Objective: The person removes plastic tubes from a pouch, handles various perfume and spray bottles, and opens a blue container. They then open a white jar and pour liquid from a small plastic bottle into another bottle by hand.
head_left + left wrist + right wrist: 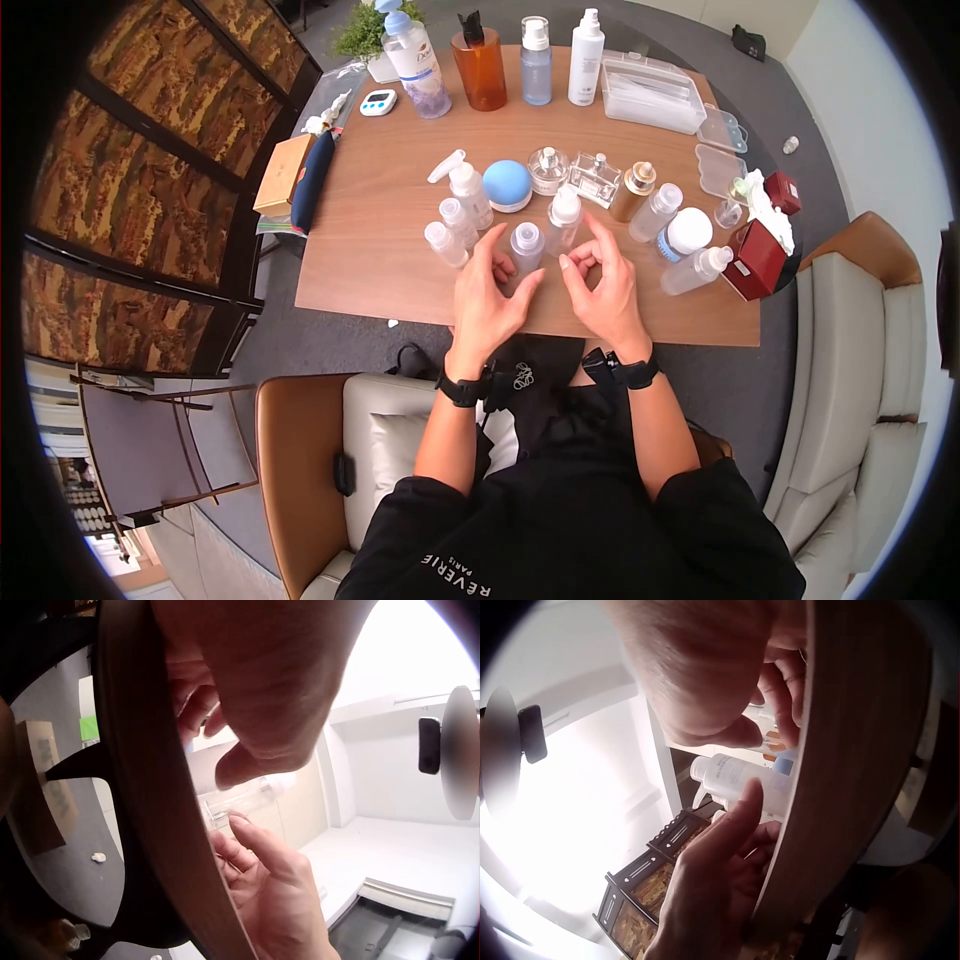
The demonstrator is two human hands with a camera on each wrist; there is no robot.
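Note:
In the head view my left hand (pixel 490 300) is at the front of the table, its thumb and index finger apart. A small translucent bottle without a cap (pixel 527 243) stands just beyond them. My right hand (pixel 608 288) hovers to the right, fingers loosely bent with nothing between them. Close ahead of its fingertips is a clear bottle with a white top (pixel 564 212). The right wrist view shows a labelled translucent bottle (pixel 739 776) upright behind the left thumb. In the left wrist view, a clear bottle (pixel 240 801) appears between the two hands.
Small bottles (pixel 446 245), a blue-lidded jar (pixel 508 186), perfume bottles (pixel 594 180) and a white-lidded jar (pixel 686 235) surround the hands. Taller bottles (pixel 480 75) and a plastic box (pixel 652 95) line the back. A dark red box (pixel 755 260) sits at the right edge.

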